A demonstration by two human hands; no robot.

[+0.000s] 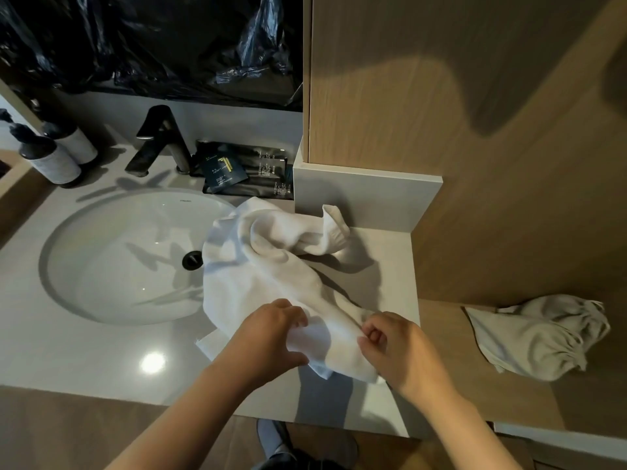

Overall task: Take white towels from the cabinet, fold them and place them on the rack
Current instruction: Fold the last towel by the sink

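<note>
A white towel [261,266] lies crumpled on the pale vanity counter [68,351], its left part draped over the right rim of the sink [112,252]. My left hand [271,337] grips the towel's near edge, thumb under and fingers curled on top. My right hand [400,347] pinches the same near end a little to the right. The far end of the towel is bunched up against the low white wall. No cabinet interior or rack is in sight.
A black faucet [163,140] stands behind the sink, with two dispenser bottles [51,157] at the far left and dark sachets [244,171] at the back. A grey cloth bag [539,337] lies on the wooden ledge to the right. Wood panels rise on the right.
</note>
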